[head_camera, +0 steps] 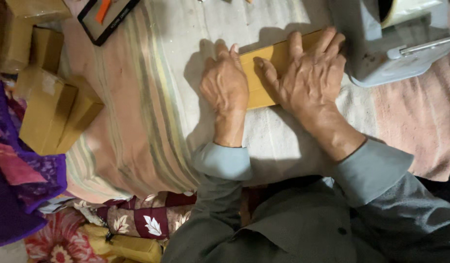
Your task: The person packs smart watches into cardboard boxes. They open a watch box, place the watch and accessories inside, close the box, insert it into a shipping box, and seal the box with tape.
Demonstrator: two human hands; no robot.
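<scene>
A flat yellow-brown cardboard piece [264,73] lay on a pale cloth [195,29] with faded pink and green stripes, and both hands pressed down on it. The left hand [226,85] rested on the near left end of the cardboard with its fingers curled together, knuckles up, pinching nothing that could be seen. The right hand [310,78] lay flat across the middle of the piece, fingers spread wide and reaching toward the far edge, thumb angled toward the left hand; its grip closed on nothing. Just beyond the right hand's fingertips stood a grey machine [381,53] with a metal bar (its upper part ran out of the frame). At the left edge sat a stack of closed tan cardboard boxes [49,104], plain and oblong, some touching one another, their contents hidden. At the far side, near the top, lay a flat black-rimmed tray [108,17] holding an orange tool [103,9]. Purple fabric [20,180] and floral-patterned cloth [137,219] were bunched at the near left, beside the person's grey sleeve [220,160].
</scene>
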